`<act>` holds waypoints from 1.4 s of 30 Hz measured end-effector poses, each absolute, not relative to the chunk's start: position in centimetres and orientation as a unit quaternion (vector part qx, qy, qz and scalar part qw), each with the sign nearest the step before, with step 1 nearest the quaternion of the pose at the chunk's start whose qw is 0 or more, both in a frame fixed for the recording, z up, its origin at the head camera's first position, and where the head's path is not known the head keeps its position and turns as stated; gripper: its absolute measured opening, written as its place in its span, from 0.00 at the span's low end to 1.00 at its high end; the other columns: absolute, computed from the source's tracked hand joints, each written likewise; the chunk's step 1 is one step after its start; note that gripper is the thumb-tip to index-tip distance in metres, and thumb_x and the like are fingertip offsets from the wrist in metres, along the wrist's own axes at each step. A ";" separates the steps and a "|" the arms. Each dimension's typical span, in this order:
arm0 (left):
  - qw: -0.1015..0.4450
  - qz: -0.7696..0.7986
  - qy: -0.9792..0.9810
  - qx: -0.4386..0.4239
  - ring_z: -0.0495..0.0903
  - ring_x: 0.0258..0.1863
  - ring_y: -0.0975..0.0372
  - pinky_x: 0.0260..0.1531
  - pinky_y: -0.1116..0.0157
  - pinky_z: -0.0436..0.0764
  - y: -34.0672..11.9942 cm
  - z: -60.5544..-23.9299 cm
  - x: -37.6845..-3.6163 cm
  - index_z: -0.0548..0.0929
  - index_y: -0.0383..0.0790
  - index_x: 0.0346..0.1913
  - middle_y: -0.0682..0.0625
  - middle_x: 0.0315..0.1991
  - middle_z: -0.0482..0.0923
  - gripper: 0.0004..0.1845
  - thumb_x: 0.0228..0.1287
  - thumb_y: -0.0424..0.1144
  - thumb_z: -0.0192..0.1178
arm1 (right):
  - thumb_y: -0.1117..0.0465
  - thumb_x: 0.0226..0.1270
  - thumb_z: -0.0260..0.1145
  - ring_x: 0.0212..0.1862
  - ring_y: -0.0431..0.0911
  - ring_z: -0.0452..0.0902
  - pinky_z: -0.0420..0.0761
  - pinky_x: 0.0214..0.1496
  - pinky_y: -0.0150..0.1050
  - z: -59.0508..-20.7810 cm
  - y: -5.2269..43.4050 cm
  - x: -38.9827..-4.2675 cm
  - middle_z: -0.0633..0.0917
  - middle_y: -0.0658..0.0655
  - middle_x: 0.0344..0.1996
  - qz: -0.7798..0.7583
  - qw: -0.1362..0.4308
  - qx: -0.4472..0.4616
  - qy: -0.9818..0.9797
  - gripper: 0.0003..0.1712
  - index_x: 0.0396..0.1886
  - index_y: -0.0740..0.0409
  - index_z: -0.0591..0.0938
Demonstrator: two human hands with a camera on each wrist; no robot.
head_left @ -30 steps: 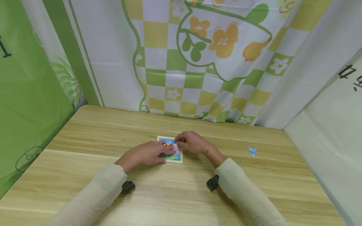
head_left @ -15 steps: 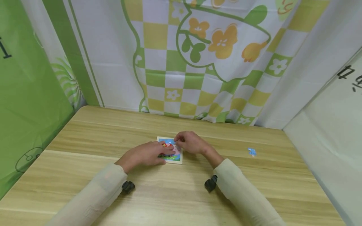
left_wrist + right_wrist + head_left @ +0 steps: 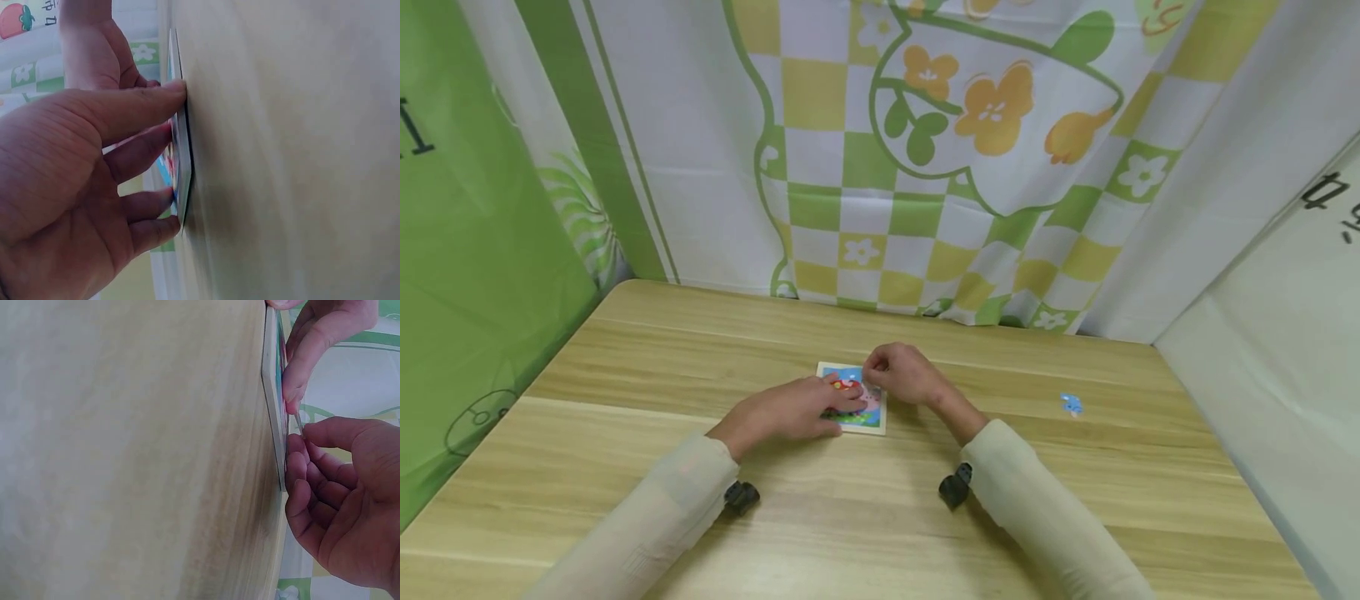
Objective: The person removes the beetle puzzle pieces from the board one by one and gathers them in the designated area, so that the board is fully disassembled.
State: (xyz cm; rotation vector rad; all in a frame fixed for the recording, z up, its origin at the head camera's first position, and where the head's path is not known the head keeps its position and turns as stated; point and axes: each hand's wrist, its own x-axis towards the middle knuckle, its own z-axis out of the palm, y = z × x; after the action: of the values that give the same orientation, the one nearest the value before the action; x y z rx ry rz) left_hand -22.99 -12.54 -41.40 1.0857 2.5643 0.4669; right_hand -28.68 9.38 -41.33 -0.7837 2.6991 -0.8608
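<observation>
Puzzle board (image 3: 871,419) lies mid-tabletop (image 3: 625,367). Left hand (image 3: 790,408) presses it flat, fingers straight. Right hand (image 3: 904,375), pinching a small piece (image 3: 299,423), has edged slightly toward the far edge over the last second: fitting continues. Loose blue piece (image 3: 1071,404) waits toward the right edge.

A light wood-grain bench (image 3: 625,392) with rounded corners carries two things. A small square picture puzzle board with a pale frame (image 3: 871,422) lies flat near its middle. A little blue puzzle piece (image 3: 1071,404) lies alone, well apart, toward the right edge.
</observation>
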 end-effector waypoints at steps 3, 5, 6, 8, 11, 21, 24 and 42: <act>0.169 0.170 0.894 0.379 0.52 0.79 0.38 0.73 0.43 0.61 -12.5 -41.6 -23.0 0.70 0.47 0.77 0.47 0.79 0.61 0.30 0.76 0.38 0.62 | 0.62 0.73 0.67 0.36 0.40 0.80 0.80 0.42 0.35 -41.4 9.4 -28.7 0.88 0.52 0.34 -0.293 0.096 -0.270 0.912 0.06 0.40 0.60 0.88; 0.166 0.167 0.895 0.380 0.52 0.79 0.38 0.73 0.42 0.61 -12.6 -41.6 -22.9 0.70 0.47 0.77 0.46 0.79 0.61 0.30 0.76 0.38 0.63 | 0.62 0.73 0.67 0.36 0.39 0.80 0.80 0.43 0.35 -41.5 9.4 -28.8 0.88 0.52 0.33 -0.294 0.092 -0.274 0.911 0.06 0.39 0.60 0.89; 0.164 0.165 0.895 0.379 0.53 0.79 0.39 0.73 0.42 0.62 -12.6 -41.6 -22.9 0.71 0.47 0.77 0.47 0.79 0.62 0.30 0.75 0.38 0.63 | 0.62 0.73 0.67 0.36 0.39 0.80 0.80 0.43 0.34 -41.6 9.4 -28.8 0.88 0.51 0.33 -0.295 0.091 -0.276 0.910 0.06 0.39 0.60 0.89; 0.159 0.161 0.896 0.382 0.56 0.78 0.39 0.72 0.42 0.63 -12.5 -41.5 -23.0 0.72 0.47 0.76 0.47 0.78 0.63 0.29 0.75 0.39 0.63 | 0.62 0.72 0.68 0.35 0.39 0.79 0.79 0.42 0.34 -41.6 9.4 -28.9 0.88 0.51 0.32 -0.294 0.086 -0.278 0.910 0.06 0.39 0.59 0.89; 0.151 0.154 0.898 0.384 0.60 0.76 0.40 0.70 0.42 0.66 -12.5 -41.4 -23.0 0.74 0.47 0.75 0.48 0.77 0.65 0.29 0.74 0.39 0.64 | 0.63 0.72 0.68 0.33 0.38 0.78 0.78 0.40 0.34 -41.7 9.5 -28.9 0.88 0.50 0.31 -0.291 0.081 -0.278 0.912 0.06 0.37 0.59 0.89; 0.154 0.146 0.902 0.377 0.59 0.76 0.37 0.69 0.40 0.67 -12.4 -41.0 -22.9 0.74 0.48 0.75 0.50 0.77 0.66 0.28 0.75 0.40 0.64 | 0.62 0.72 0.69 0.34 0.38 0.80 0.79 0.39 0.33 -41.7 9.5 -29.0 0.89 0.51 0.32 -0.300 0.075 -0.284 0.908 0.06 0.40 0.59 0.89; 0.151 0.137 0.902 0.380 0.61 0.76 0.40 0.69 0.40 0.67 -12.4 -41.0 -22.9 0.75 0.48 0.75 0.50 0.77 0.66 0.28 0.75 0.41 0.64 | 0.60 0.73 0.69 0.35 0.38 0.81 0.79 0.39 0.35 -41.7 9.4 -29.0 0.89 0.51 0.32 -0.309 0.078 -0.279 0.906 0.08 0.43 0.60 0.88; 0.139 0.131 0.899 0.395 0.64 0.75 0.40 0.67 0.45 0.71 -12.5 -40.9 -23.1 0.76 0.47 0.74 0.48 0.75 0.69 0.28 0.73 0.40 0.66 | 0.57 0.74 0.69 0.34 0.39 0.81 0.79 0.39 0.37 -41.0 8.2 -29.2 0.88 0.48 0.31 -0.263 0.081 -0.273 0.922 0.08 0.41 0.55 0.90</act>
State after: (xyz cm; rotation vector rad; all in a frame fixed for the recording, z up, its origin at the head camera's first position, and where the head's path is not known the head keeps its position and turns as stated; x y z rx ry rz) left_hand -23.09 -12.45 -40.86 1.1412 2.5989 0.3792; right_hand -29.25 8.25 -40.95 -0.8173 2.7559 -0.7851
